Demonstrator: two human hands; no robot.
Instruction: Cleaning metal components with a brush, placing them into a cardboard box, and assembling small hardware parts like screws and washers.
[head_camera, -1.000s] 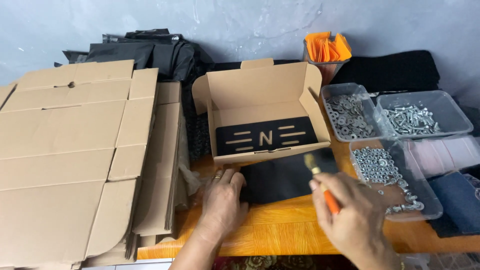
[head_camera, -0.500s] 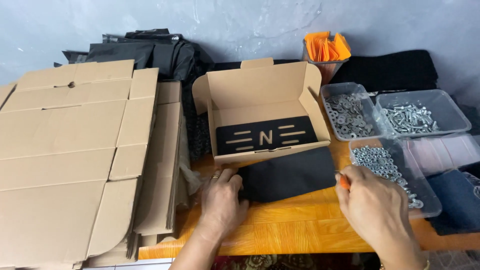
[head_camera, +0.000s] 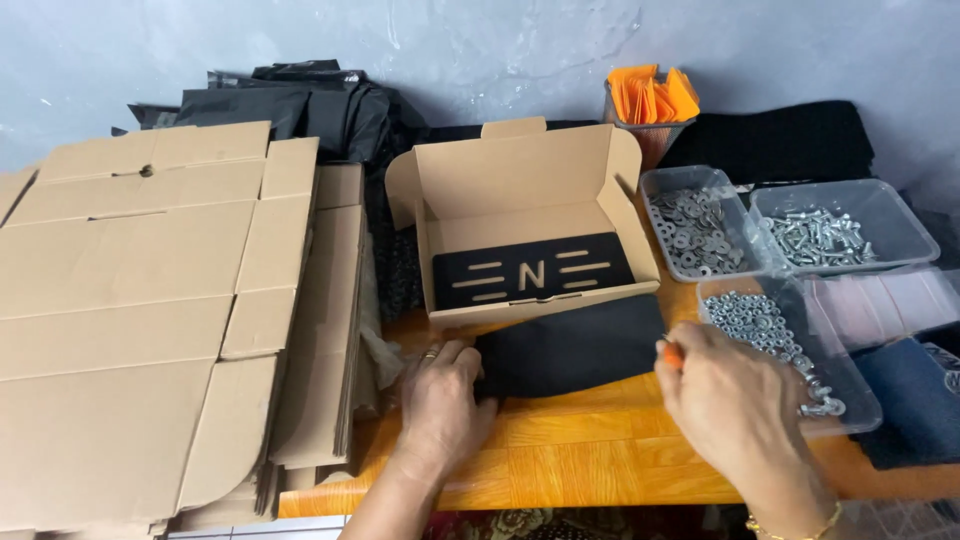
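Black pouch (head_camera: 570, 345) lies crosswise between my hands; left hand (head_camera: 445, 395) presses its end, right hand (head_camera: 735, 395) clenched on orange tool (head_camera: 670, 352).

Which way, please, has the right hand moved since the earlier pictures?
Yes: the right hand has slid right, off the black pouch, toward the nut tray.

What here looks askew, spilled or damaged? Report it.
Nothing spilled or damaged. The black pouch lies slightly tilted before the open cardboard box, left hand pressing it; the flat cardboard stack is unevenly piled.
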